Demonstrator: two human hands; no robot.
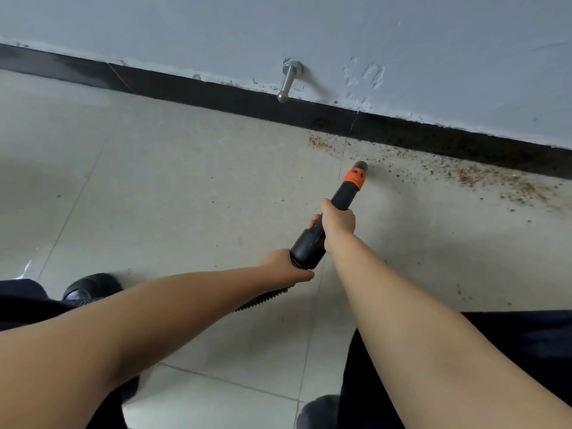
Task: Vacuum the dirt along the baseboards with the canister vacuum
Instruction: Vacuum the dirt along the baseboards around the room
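Both hands held the vacuum wand (335, 212): right hand (338, 221) gripped mid-tube, left hand (286, 267) clutched the cuff, nozzle (359, 168) at the dirt (464, 178) beside the baseboard (247, 100)

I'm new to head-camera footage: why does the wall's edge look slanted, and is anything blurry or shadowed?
Head view: the wide lens and tilted head slant the baseboard; the nozzle and dirt look slightly soft; a faint shadow falls right of the wand; the floor shows dull glare at left.

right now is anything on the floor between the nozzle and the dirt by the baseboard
Nothing visible. The nozzle already sits at the near edge of the dirt, with bare tile between it and the baseboard. The door stop juts from the wall further left, clear of that stretch.
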